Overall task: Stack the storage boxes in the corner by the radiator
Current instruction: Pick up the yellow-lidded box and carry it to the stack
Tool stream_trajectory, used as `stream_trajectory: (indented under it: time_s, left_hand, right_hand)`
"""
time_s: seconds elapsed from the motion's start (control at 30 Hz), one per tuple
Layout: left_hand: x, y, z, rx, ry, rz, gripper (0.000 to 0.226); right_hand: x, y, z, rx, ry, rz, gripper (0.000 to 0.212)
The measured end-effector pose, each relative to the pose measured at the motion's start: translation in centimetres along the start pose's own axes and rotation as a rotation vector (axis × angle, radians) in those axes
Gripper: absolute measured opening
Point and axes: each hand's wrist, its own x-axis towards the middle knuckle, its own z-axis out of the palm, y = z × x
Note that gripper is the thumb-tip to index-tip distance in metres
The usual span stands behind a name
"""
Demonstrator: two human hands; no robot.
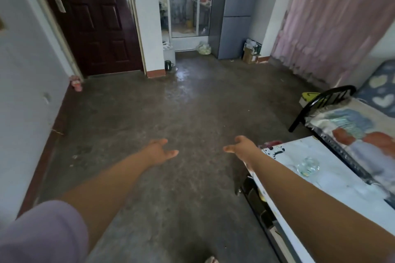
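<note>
Fingers [171,152] relaxed, left hand [160,150] and right hand [239,147] outstretched, empty

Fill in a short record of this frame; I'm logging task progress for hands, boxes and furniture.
left hand: open, stretched over the floor, holds nothing
right hand: open, stretched forward, holds nothing
cardboard boxes: on the floor across the room, beside the grey cabinet
table: white, at right, glass dish on it
door: dark, shut
progress: no box in hand

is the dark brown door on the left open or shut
Shut: the door fills its frame from edge to edge, with no gap showing and nothing visible behind it.
</note>
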Motion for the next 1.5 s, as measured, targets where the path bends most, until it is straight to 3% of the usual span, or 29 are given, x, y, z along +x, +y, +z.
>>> stream_trajectory:
  time_s: [0.13,0.37,0.5,0.73,0.83,1.03,1.5]
  left_hand:
    - [9.1,6.0,-3.2,-0.040,0.044,0.012,0.068]
    - [23.2,13.4,-7.1,-0.076,-0.002,0.023,0.076]
    - [33.2,16.2,-10.1,-0.091,-0.031,0.040,0.078]
    - [51.7,23.3,-18.4,-0.042,-0.116,0.140,0.078]
    - [58.2,28.1,-22.1,-0.007,-0.112,0.195,0.077]
    - [66.5,35.8,-22.8,-0.013,-0.164,0.263,0.075]
    - [93.0,63.8,-22.4,-0.073,-0.187,0.291,0.072]
  right_hand:
    - [9.2,-3.5,-4.4,0.013,0.000,0.001,0.065]
    - [23.8,-8.3,-9.0,0.026,0.011,0.021,0.067]
    - [33.0,-10.2,-10.4,0.049,0.033,0.063,0.079]
    - [49.5,-16.5,-14.4,0.090,0.222,0.150,0.073]
    - [54.9,-19.1,-16.4,0.118,0.247,0.173,0.080]
    - [62.7,-20.4,-20.7,0.139,0.272,0.247,0.081]
    - [91.5,-21.0,-45.0,0.182,0.359,0.260,0.079]
